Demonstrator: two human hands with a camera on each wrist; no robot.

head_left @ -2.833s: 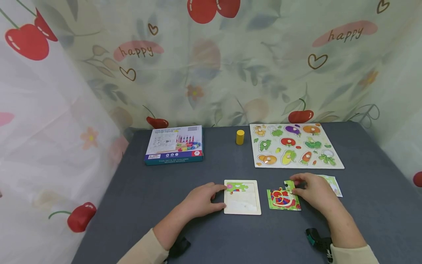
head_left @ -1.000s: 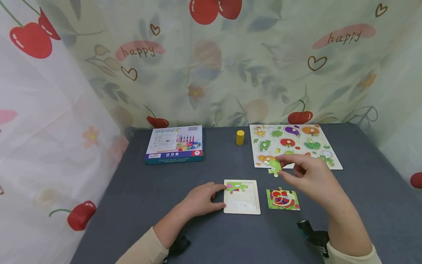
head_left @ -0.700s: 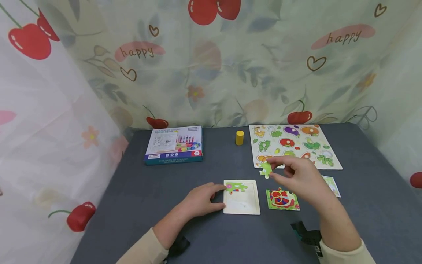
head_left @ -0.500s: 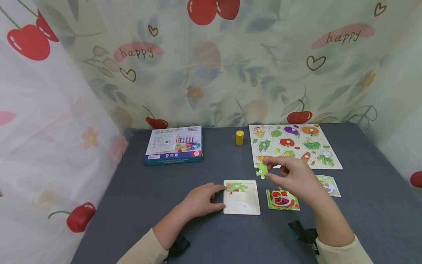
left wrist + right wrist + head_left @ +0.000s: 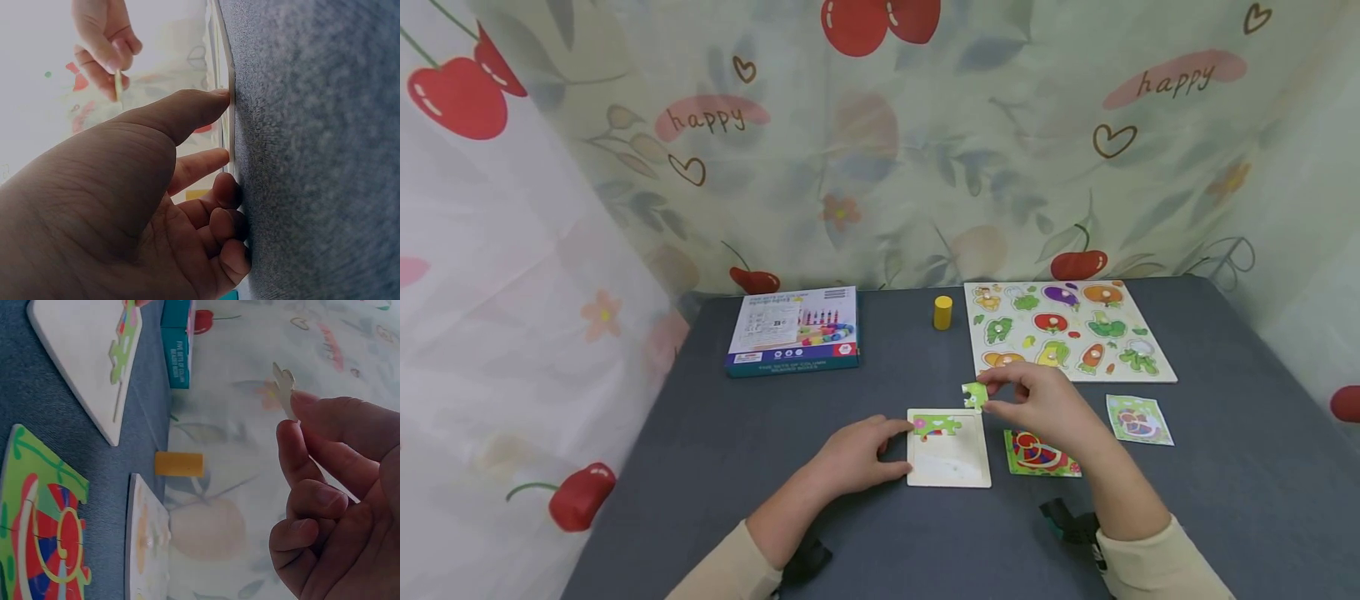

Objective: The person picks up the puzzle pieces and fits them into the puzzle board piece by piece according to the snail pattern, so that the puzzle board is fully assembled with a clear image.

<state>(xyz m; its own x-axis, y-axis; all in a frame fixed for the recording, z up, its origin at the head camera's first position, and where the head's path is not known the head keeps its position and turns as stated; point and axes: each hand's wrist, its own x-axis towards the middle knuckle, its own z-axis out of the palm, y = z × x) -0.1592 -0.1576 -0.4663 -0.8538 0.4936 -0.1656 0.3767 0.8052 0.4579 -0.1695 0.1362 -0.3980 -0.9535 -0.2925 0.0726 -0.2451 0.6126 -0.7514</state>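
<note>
My right hand point(image 5: 1041, 408) pinches a green jigsaw piece point(image 5: 974, 396) between thumb and forefinger, held up at the top right corner of a pale wooden puzzle tray point(image 5: 949, 460). In the right wrist view the piece point(image 5: 285, 394) shows nearly edge-on. My left hand point(image 5: 856, 454) touches the tray's left edge with thumb and forefinger; its other fingers curl on the cloth in the left wrist view. Joined green pieces point(image 5: 938, 425) lie in the tray's upper left. Right of the tray, partly under my right hand, is a block of joined pieces point(image 5: 1037, 457) with a red and blue spiral.
At the back right lies a vegetable peg board point(image 5: 1105, 342). A small printed picture card point(image 5: 1138, 419) lies in front of it. A yellow cylinder point(image 5: 942, 313) stands at the back, and a flat bead box point(image 5: 793, 333) lies at the back left.
My right hand has lifted the green piece off the block of joined pieces and carried it left to the tray's top right corner. My left hand has stayed at the tray edge.
</note>
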